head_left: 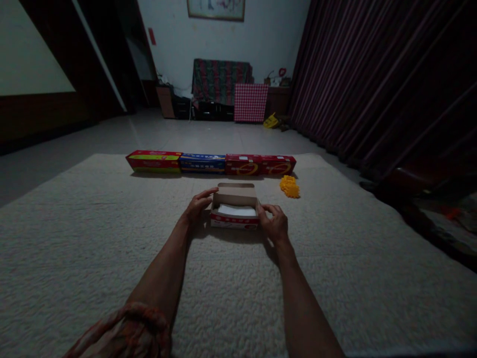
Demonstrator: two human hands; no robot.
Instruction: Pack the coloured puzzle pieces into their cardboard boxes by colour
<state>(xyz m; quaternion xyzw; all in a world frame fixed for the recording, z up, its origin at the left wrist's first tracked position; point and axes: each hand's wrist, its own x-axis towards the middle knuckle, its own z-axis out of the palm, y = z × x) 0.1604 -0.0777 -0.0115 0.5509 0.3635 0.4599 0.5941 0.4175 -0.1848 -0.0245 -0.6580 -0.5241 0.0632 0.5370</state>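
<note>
A small red and white cardboard box [234,223] sits on the pale quilted cover with its lid flap [236,190] raised at the back. Inside lies something flat and white [237,211], perhaps paper; its kind is unclear. At the box's left end, my left hand [196,206] holds the side with its fingers by the upper corner. My right hand [275,222] grips the right end, thumb along the edge. Beyond the right hand is a little heap of yellow-orange toothed pieces [289,187].
A row of long boxes stands behind: a red and yellow-green one [154,162], a blue one [203,164] and two dark red ones [242,165]. The quilted cover [231,293] ends beyond them at a tiled floor. A purple curtain [357,74] hangs at the right.
</note>
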